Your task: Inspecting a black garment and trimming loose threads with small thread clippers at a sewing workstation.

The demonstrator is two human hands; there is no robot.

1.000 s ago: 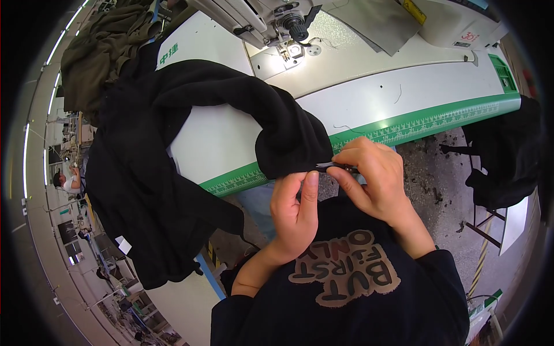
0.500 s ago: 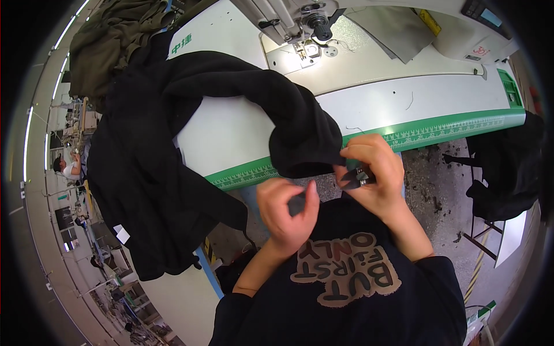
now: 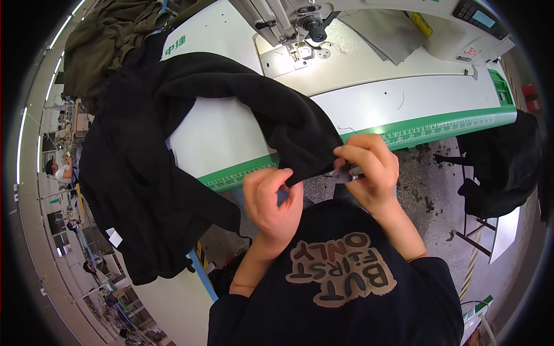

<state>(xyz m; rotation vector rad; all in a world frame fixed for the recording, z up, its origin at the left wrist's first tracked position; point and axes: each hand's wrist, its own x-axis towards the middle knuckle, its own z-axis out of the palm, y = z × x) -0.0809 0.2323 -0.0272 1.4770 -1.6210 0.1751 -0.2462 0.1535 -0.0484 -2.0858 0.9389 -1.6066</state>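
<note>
A black garment (image 3: 138,179) lies over the left of the sewing table, one tube-like part curving across to my hands. My left hand (image 3: 270,202) is closed, thumb and fingertips pinching the lower left edge of that part. Opposite, my right hand (image 3: 374,170) is closed too. Its fingertips grip the garment's right edge, and small dark thread snips (image 3: 344,175) are tucked in the palm with the blades pointing left. The fingers partly hide the snips' handle. Between both hands the cloth edge hangs just off the table's front.
A sewing machine (image 3: 314,29) stands at the back, its needle area lit. A green ruler strip (image 3: 438,126) runs along the table's front edge. Olive cloth (image 3: 107,46) is heaped at the far left. More black cloth (image 3: 502,167) hangs over a stand at right. One person (image 3: 60,170) sits far left.
My left hand has moved up and taken hold of the garment's edge. The cloth end, rounded before, is now drawn out between both hands. My right hand still keeps the snips.
</note>
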